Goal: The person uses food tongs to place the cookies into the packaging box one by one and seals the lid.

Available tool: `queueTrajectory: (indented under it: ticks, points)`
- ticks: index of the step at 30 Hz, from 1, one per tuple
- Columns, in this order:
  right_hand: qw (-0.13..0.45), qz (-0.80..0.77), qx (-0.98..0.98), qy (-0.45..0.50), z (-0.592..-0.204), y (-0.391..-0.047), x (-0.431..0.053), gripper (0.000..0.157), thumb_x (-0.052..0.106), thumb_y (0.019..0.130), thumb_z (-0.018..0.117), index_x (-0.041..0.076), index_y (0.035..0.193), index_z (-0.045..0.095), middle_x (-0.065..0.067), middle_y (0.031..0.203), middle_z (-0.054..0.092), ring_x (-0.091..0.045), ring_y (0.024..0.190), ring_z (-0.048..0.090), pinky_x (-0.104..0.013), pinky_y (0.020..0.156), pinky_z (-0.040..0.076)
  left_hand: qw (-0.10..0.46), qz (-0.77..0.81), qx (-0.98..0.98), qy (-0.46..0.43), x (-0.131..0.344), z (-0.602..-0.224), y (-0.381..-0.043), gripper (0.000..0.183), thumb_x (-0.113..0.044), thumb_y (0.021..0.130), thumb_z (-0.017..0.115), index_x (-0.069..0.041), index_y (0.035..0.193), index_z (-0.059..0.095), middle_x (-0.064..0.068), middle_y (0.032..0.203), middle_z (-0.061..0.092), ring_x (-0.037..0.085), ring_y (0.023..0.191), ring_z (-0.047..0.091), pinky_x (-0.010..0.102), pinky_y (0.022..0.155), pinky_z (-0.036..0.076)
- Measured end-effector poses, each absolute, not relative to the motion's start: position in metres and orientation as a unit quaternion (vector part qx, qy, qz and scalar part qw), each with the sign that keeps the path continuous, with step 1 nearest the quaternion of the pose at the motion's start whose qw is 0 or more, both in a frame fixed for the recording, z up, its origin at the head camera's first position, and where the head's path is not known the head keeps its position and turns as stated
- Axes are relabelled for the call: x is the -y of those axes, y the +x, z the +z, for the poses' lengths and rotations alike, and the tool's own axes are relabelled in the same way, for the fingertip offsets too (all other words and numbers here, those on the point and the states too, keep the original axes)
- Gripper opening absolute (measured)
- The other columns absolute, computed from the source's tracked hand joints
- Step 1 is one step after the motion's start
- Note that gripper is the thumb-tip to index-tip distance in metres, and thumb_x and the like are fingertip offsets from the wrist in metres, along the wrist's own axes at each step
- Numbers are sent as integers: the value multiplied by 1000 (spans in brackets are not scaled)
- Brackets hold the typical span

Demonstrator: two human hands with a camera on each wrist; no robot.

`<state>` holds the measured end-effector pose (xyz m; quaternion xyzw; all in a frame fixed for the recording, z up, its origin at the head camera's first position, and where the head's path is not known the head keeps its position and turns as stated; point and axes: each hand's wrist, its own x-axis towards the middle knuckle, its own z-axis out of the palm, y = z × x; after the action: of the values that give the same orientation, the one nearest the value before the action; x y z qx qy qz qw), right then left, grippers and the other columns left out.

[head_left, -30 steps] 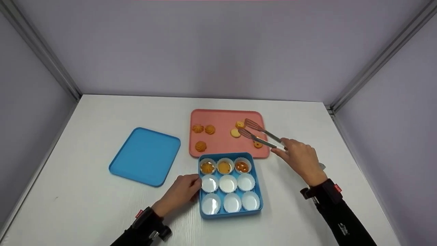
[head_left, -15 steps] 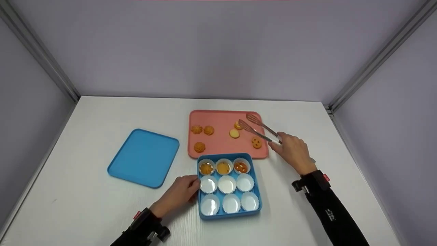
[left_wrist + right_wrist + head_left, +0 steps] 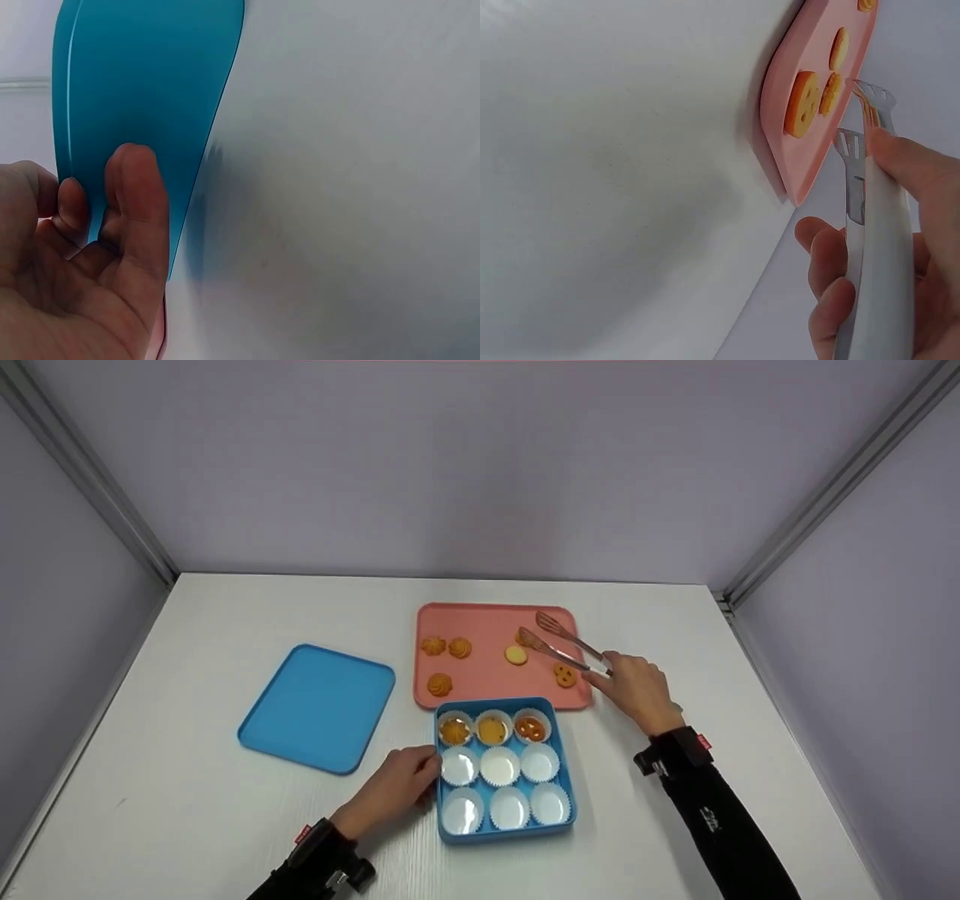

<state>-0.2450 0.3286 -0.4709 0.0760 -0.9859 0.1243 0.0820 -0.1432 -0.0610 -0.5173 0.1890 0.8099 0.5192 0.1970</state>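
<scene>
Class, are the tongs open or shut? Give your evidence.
The tongs are open: the head view shows their tips apart over the tray, and the right wrist view shows a gap too.

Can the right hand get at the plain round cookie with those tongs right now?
Probably yes: the right hand holds the tongs with their tips spread over the pink tray near the plain round cookie, and nothing covers it in the head view.

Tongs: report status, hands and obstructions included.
Right hand gripping tongs, tips apart above pink tray. Left hand touching blue box. Round pale cookie in clear view, another cookie partly hidden behind tongs. No obstruction seen.
</scene>
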Motion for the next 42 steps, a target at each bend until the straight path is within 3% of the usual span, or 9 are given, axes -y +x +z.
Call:
queueTrajectory:
  ticks: [6, 15, 24, 33, 42]
  points:
    - [73, 125, 986, 77, -475, -247, -325, 51, 42, 83, 74, -4, 106, 69, -12, 73, 63, -24, 58, 52, -37, 49, 41, 189, 518, -813, 189, 61, -518, -141, 26, -12, 101, 44, -7, 81, 58, 5, 63, 58, 19, 53, 59, 29, 49, 48]
    - [76, 119, 987, 82, -478, -249, -322, 48, 39, 83, 75, -4, 104, 69, -14, 76, 65, -24, 58, 54, -44, 49, 45, 180, 531, -805, 194, 61, -521, -139, 29, -15, 103, 43, -10, 78, 57, 7, 63, 58, 20, 52, 60, 31, 49, 50]
    - [63, 113, 989, 76, -477, -250, -320, 47, 41, 85, 72, -3, 100, 70, -8, 66, 57, -22, 54, 48, -35, 46, 36, 185, 529, -805, 196, 62, -522, -142, 29, -15, 103, 43, -4, 81, 58, 6, 63, 57, 18, 53, 59, 29, 50, 49]
    - [59, 126, 988, 74, -479, -251, -322, 45, 40, 86, 72, 1, 107, 70, -11, 76, 64, -23, 60, 53, -36, 52, 42, 199, 517, -812, 183, 61, -519, -144, 29, -15, 103, 42, -1, 87, 61, 3, 65, 58, 17, 55, 59, 29, 51, 49]
    - [62, 129, 987, 77, -480, -251, -322, 45, 42, 86, 72, 1, 106, 70, -12, 78, 67, -23, 62, 55, -37, 51, 43, 201, 515, -812, 187, 61, -521, -145, 27, -16, 103, 42, -6, 83, 58, 4, 66, 58, 18, 55, 59, 31, 51, 50]
